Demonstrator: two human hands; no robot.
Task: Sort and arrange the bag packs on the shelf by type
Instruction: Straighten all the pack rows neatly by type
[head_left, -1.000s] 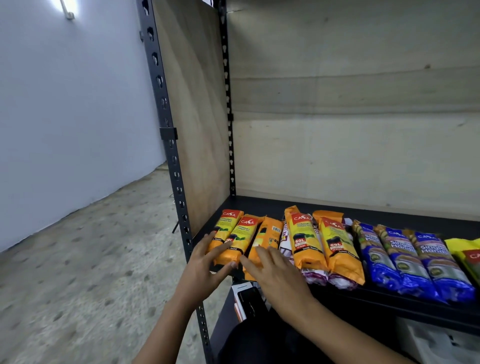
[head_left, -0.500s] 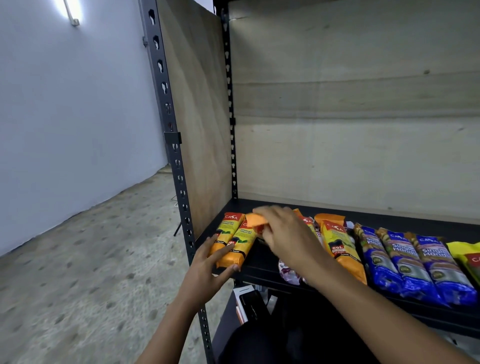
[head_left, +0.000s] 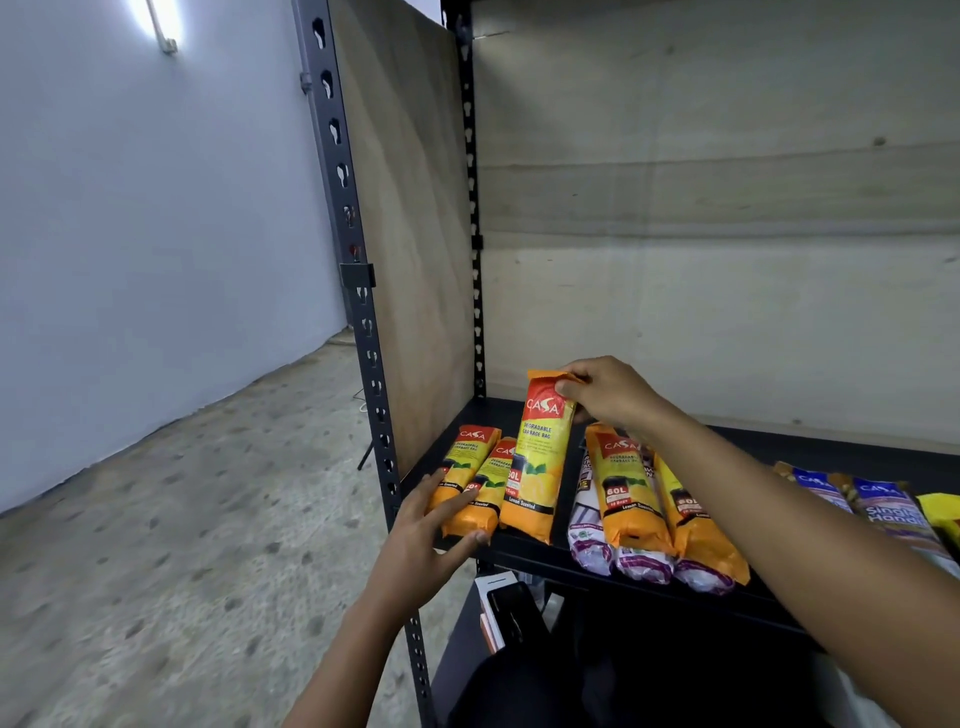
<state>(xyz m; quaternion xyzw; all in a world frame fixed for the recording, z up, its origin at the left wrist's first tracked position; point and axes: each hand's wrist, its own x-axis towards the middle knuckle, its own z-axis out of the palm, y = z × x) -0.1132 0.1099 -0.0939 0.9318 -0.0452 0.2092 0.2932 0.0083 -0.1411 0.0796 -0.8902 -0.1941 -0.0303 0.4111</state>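
Observation:
My right hand (head_left: 608, 392) pinches the top edge of an orange-and-yellow garbage bag pack (head_left: 540, 462) and holds it up on end, its lower end near the black shelf (head_left: 524, 553). Two like orange packs (head_left: 470, 480) lie flat at the shelf's left end, and my left hand (head_left: 426, 535) rests on their front ends with straight fingers. To the right lie two more orange packs (head_left: 623, 493) on top of white-and-purple packs (head_left: 589, 540). Blue packs (head_left: 883, 509) and a yellow pack (head_left: 943, 514) sit at the far right, partly hidden by my right arm.
A black perforated upright post (head_left: 363, 312) and a plywood side panel (head_left: 410, 249) bound the shelf on the left; plywood backs it. Below the shelf edge sits a dark object with a white-and-orange box (head_left: 496, 608). Concrete floor lies to the left.
My right hand has lifted the third orange pack by its top and stood it upright beside the two left packs. My left hand has stayed on those two packs.

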